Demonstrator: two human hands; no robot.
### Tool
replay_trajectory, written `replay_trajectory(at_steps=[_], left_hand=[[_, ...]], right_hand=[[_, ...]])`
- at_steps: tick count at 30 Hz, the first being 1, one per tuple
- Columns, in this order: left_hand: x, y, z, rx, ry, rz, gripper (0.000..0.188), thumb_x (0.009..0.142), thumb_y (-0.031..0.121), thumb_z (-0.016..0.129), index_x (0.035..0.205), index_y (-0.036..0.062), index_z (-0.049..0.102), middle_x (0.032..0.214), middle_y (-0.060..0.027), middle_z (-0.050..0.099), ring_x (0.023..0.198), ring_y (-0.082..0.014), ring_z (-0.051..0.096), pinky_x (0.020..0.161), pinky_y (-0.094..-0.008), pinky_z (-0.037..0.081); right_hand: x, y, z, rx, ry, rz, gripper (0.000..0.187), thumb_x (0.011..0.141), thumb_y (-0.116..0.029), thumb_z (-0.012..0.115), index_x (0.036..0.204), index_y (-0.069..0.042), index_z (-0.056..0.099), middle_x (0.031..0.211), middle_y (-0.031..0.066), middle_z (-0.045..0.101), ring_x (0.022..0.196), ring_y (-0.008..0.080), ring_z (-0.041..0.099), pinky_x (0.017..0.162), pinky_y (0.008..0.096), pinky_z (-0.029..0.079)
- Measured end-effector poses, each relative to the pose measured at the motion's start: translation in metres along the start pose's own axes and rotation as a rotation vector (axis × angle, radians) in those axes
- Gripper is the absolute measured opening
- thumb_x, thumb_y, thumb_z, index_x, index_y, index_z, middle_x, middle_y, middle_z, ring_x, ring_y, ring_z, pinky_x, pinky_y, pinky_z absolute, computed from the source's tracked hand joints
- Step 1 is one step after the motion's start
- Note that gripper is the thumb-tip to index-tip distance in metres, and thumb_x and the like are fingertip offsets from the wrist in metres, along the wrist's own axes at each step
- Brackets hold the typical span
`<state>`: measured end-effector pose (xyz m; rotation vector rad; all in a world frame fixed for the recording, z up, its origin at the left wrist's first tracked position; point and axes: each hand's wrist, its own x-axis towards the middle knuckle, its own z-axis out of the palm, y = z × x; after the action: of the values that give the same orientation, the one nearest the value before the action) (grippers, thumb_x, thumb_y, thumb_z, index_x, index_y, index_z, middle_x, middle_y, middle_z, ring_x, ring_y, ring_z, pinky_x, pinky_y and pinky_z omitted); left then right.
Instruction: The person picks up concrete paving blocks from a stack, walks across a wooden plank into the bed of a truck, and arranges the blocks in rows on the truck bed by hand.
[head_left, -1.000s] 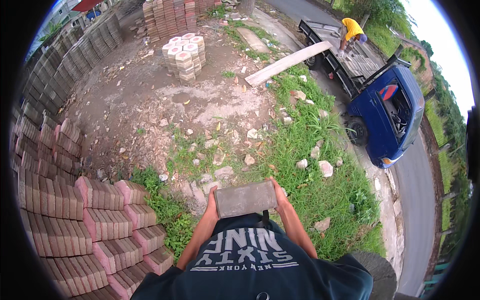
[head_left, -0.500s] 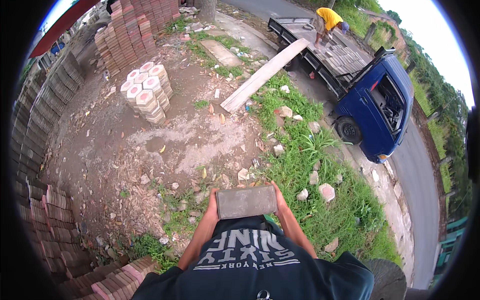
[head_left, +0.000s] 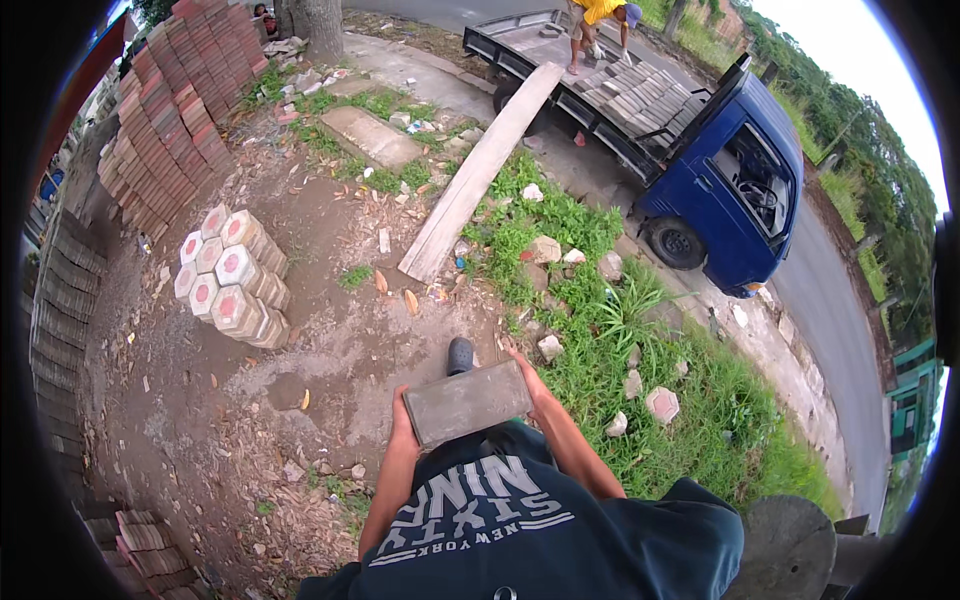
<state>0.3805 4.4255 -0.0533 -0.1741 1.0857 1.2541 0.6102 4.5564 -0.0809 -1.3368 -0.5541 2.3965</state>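
Between my two hands I carry a grey rectangular paving block (head_left: 468,402), held level in front of my dark shirt. At its left end my left hand (head_left: 403,420) is closed around the edge. The right end rests in my right hand (head_left: 532,380), gripped from the side. The block's underside is hidden, so I cannot tell whether it is one block or a stack. Just beyond it the toe of a dark shoe (head_left: 460,354) shows on the dirt.
A wooden plank (head_left: 485,170) slopes from the ground to the bed of a blue truck (head_left: 725,180). On the bed a person in yellow (head_left: 598,12) bends beside rows of grey blocks (head_left: 640,98). Hexagonal pavers (head_left: 235,270) stand stacked at left, red bricks (head_left: 180,90) behind. Stones dot the grass.
I have stepped forward and turned slightly; the plank and truck are nearer. The paving block stays in both hands, its right end now tilted higher. A shoe has come into view.
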Motion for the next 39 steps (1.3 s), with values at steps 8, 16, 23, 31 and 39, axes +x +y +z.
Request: replay_trajectory(at_steps=[8,16,23,31,39], left_hand=[[0.118,0.161,0.047,-0.072,0.108,0.092,0.063,0.084,0.060,0.047,0.114,0.0067,0.063,0.108,-0.0131,0.067,0.097,-0.0294,0.065,0.085,-0.0422,0.053],[0.252,0.290,0.106,-0.014,0.083,0.034,0.063,0.086,0.059,0.046,0.117,0.0074,0.062,0.110,-0.0120,0.067,0.097,-0.0297,0.065,0.086,-0.0434,0.054],[0.424,0.419,0.191,0.170,-0.103,-0.062,0.068,0.084,0.063,0.048,0.112,0.0029,0.063,0.104,-0.0130,0.068,0.095,-0.0290,0.066,0.084,-0.0423,0.054],[0.538,0.568,0.319,0.358,-0.225,-0.295,0.069,0.086,0.063,0.042,0.114,0.0040,0.065,0.106,-0.0135,0.069,0.092,-0.0281,0.067,0.085,-0.0418,0.054],[0.641,0.624,0.400,0.476,-0.221,-0.412,0.067,0.086,0.061,0.042,0.109,0.0042,0.067,0.100,-0.0116,0.070,0.087,-0.0278,0.068,0.083,-0.0403,0.054]], right_hand=[[0.145,-0.166,0.089,-0.076,-0.067,-0.002,0.079,0.090,-0.066,0.046,0.132,0.001,0.053,0.129,0.0165,0.059,0.112,0.0272,0.060,0.099,0.0408,0.046],[0.241,-0.297,0.133,-0.071,0.054,-0.066,0.077,0.090,-0.069,0.042,0.126,-0.003,0.060,0.121,0.0140,0.064,0.106,0.0261,0.063,0.094,0.0392,0.048],[0.363,-0.415,0.126,0.131,0.095,-0.083,0.081,0.088,-0.071,0.042,0.130,-0.004,0.057,0.128,0.0154,0.061,0.114,0.0276,0.060,0.100,0.0418,0.044],[0.422,-0.548,0.177,0.285,0.350,-0.246,0.081,0.090,-0.069,0.042,0.130,0.000,0.055,0.124,0.0174,0.062,0.109,0.0280,0.062,0.095,0.0419,0.048],[0.491,-0.632,0.162,0.468,0.437,-0.233,0.077,0.089,-0.067,0.047,0.124,0.000,0.058,0.118,0.0178,0.064,0.100,0.0284,0.064,0.090,0.0425,0.051]])
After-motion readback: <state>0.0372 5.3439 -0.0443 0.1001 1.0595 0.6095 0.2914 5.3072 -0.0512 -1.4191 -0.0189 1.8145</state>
